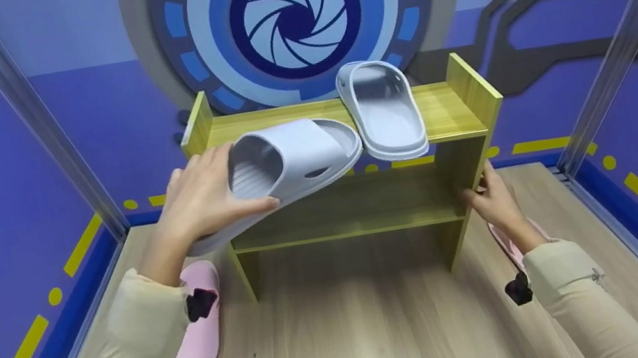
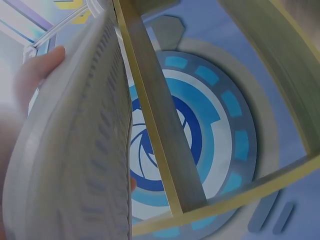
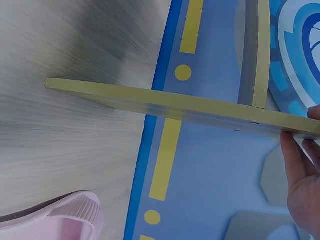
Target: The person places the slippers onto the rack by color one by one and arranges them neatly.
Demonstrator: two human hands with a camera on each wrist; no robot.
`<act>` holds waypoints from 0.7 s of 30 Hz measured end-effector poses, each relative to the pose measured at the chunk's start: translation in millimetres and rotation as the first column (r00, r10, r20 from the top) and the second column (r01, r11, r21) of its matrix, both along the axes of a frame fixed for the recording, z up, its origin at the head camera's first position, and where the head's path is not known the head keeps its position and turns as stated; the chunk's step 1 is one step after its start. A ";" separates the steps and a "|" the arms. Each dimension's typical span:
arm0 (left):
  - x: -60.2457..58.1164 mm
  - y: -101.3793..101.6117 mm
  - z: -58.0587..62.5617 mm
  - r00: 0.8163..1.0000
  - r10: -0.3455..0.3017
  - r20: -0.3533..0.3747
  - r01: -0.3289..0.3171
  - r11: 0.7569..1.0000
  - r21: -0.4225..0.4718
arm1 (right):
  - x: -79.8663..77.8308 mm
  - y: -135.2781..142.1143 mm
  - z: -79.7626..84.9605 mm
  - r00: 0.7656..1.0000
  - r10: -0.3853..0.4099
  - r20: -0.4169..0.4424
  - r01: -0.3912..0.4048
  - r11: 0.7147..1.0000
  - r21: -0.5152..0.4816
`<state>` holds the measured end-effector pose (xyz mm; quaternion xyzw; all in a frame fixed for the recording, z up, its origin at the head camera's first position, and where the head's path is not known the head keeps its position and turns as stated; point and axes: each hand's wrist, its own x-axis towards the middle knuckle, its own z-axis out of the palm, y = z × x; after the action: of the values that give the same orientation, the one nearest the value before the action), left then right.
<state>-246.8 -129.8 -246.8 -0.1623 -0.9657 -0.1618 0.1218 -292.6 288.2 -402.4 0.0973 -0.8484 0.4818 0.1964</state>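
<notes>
My left hand (image 1: 198, 193) grips a light grey slide slipper (image 1: 307, 148) by its heel end, thumb along the near side. The slipper is held tilted in front of the top shelf, toe pointing right; its ridged sole (image 2: 95, 145) faces the rack in the left wrist view. A second grey slipper (image 1: 390, 121) rests on the top shelf of the yellow-green wooden shoe rack (image 1: 341, 235), its heel toward me. My right hand (image 1: 494, 201) holds the rack's right side panel (image 3: 200, 107) between thumb and fingers, around its front edge.
One pink slipper (image 1: 200, 341) lies on the wood-grain floor (image 1: 346, 343) left of the rack. Another pink slipper (image 3: 65, 220) is to the right, partly hidden by my right arm in the head view. A blue patterned wall (image 1: 91, 133) stands behind, with metal posts at both sides.
</notes>
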 end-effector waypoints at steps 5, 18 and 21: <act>-6.9 5.9 -0.4 0.999 0.033 0.005 -0.033 0.999 0.005 | -16.0 11.9 -16.7 1.000 0.002 0.000 -0.002 1.000 0.005; -28.5 22.5 2.8 0.990 0.130 0.053 -0.132 0.991 0.035 | -17.1 14.1 -18.4 1.000 -0.003 0.018 0.003 1.000 0.015; -32.2 26.1 3.8 0.987 0.146 0.070 -0.149 0.989 0.027 | -13.4 10.9 -13.5 1.000 0.008 0.015 -0.009 1.000 0.005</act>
<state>-279.0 -103.6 -243.0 -0.0828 -0.9760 -0.1732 0.1031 -305.9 299.2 -415.9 0.0977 -0.8507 0.4813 0.1876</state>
